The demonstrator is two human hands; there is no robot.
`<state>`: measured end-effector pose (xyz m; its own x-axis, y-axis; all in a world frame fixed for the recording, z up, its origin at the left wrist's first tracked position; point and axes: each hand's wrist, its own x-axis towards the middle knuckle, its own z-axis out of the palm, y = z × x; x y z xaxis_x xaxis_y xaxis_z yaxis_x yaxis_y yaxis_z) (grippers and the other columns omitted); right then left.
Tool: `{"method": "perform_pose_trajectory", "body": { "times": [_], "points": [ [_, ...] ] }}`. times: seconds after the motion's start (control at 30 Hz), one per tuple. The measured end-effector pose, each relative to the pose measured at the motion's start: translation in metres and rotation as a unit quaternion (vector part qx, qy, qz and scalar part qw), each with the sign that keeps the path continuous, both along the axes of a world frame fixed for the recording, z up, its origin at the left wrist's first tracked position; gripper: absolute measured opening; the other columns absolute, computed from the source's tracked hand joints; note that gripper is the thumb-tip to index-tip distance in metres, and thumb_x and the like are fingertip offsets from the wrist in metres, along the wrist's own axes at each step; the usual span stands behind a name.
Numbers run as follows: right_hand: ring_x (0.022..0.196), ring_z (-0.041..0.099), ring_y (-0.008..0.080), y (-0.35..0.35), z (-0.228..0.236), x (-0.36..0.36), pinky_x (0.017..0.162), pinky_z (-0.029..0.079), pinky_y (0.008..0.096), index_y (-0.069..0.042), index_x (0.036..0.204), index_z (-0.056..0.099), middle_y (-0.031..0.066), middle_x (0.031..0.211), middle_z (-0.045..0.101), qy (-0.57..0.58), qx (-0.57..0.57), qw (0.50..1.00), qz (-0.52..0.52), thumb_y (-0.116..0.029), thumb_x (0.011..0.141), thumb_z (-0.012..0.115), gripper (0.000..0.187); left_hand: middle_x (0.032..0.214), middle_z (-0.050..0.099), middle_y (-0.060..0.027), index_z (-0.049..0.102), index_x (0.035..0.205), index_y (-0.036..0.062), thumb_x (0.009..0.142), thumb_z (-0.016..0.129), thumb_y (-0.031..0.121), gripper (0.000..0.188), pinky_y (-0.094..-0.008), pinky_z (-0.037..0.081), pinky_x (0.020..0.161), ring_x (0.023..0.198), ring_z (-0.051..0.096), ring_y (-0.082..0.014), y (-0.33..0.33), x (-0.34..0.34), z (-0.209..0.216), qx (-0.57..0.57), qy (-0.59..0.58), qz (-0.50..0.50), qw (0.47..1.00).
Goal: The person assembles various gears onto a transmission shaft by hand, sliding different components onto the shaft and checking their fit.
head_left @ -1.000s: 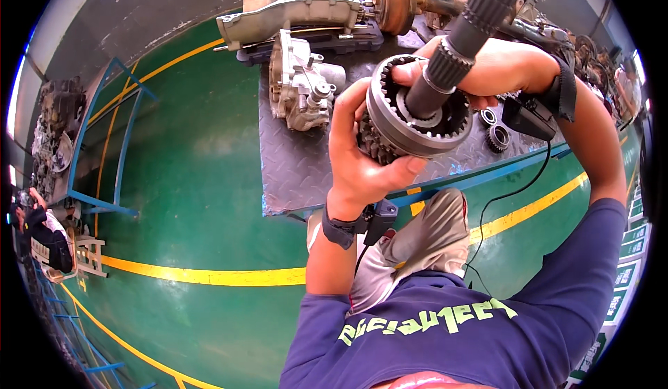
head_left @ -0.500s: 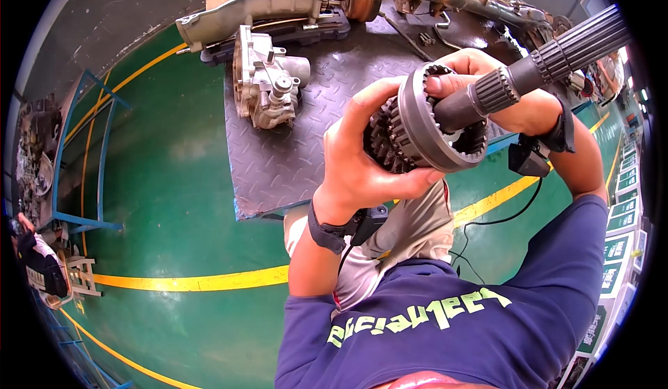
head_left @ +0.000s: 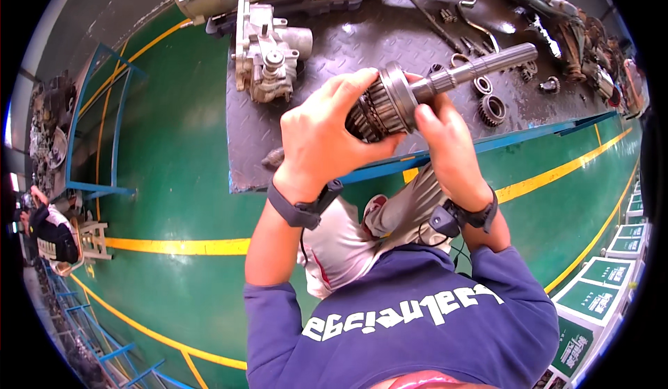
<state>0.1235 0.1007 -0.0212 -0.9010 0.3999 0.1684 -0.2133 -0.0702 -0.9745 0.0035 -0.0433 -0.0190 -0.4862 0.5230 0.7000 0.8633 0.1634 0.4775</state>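
Note:
A dark splined gear shaft (head_left: 483, 67) is held over the near edge of the workbench, its long bare end slanting up to the right. My left hand (head_left: 316, 128) wraps around the gear cluster (head_left: 374, 113) at its left end. A wide toothed ring (head_left: 398, 90) sits on the shaft beside those gears. My right hand (head_left: 449, 135) grips the shaft from below, just right of the ring, its thumb on the near side; the other fingers are partly hidden behind it. Both wrists carry black straps with small devices.
On the dark tread-plate workbench (head_left: 334, 37) stands an aluminium housing (head_left: 268, 55) at left. Loose gears (head_left: 492, 109), bearing rings and a bent rod lie at right; rusty axle parts are behind. White-and-green boxes (head_left: 591, 291) line the right side. A person (head_left: 56, 236) sits far left.
The shaft has swung from pointing toward me to lying more level and farther away, over the bench. My right hand has come from behind the ring to the shaft's near side.

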Motion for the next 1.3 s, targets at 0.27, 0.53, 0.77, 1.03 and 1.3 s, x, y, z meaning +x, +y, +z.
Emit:
{"method": "perform_pose_trajectory", "body": {
  "times": [0.27,0.53,0.77,1.03,1.3],
  "points": [
    [0.097,0.058,0.0317,0.011,-0.035,-0.011,0.089,0.047,0.0408,0.003,0.12,0.06,0.0181,0.111,0.059,-0.071,0.323,0.941,-0.071,-0.022,0.093,0.07,0.038,0.107,0.071,-0.0061,0.065,0.121,0.0205,0.061,0.088,0.04,0.067,-0.0368,0.058,0.07,0.089,0.072,-0.0251,-0.003,-0.018,-0.035,-0.169,0.08,0.076,0.979],
    [0.127,0.047,0.0418,0.055,-0.004,-0.039,0.108,0.042,0.0482,-0.005,0.145,0.043,0.0208,0.141,0.047,0.073,0.63,0.771,0.057,-0.019,0.062,0.089,0.096,0.11,0.072,-0.0033,0.065,0.12,0.0166,0.064,0.085,0.038,0.063,-0.0385,0.057,0.075,0.094,0.071,-0.0257,0.0,-0.018,-0.031,-0.246,0.044,0.091,0.964],
    [0.12,0.057,0.0414,0.068,-0.013,-0.105,0.104,0.047,0.0453,-0.001,0.15,0.034,0.0213,0.129,0.059,0.086,0.601,0.743,0.281,-0.013,0.059,0.088,0.106,0.109,0.068,-0.0092,0.06,0.117,0.0069,0.064,0.084,0.036,0.065,-0.0408,0.057,0.076,0.097,0.068,-0.0298,0.002,-0.027,-0.04,-0.197,0.098,0.095,0.971],
    [0.104,0.065,0.0373,0.064,-0.019,-0.09,0.093,0.053,0.0447,0.005,0.145,0.038,0.0194,0.114,0.064,0.053,0.658,0.716,0.227,-0.022,0.056,0.09,0.107,0.105,0.066,0.0001,0.064,0.109,0.0157,0.056,0.084,0.033,0.06,-0.0351,0.056,0.068,0.083,0.065,-0.021,0.004,-0.03,-0.04,-0.223,0.09,0.047,0.969],
    [0.135,0.05,0.0351,0.156,-0.004,-0.075,0.111,0.041,0.0439,0.0,0.145,0.048,0.0205,0.146,0.052,-0.006,0.542,0.787,0.295,-0.039,0.083,0.081,0.08,0.113,0.069,-0.0093,0.066,0.115,0.0061,0.049,0.09,0.023,0.072,-0.0394,0.056,0.079,0.094,0.068,-0.0302,0.006,-0.03,-0.04,-0.24,0.071,0.02,0.968]
  ]
}}
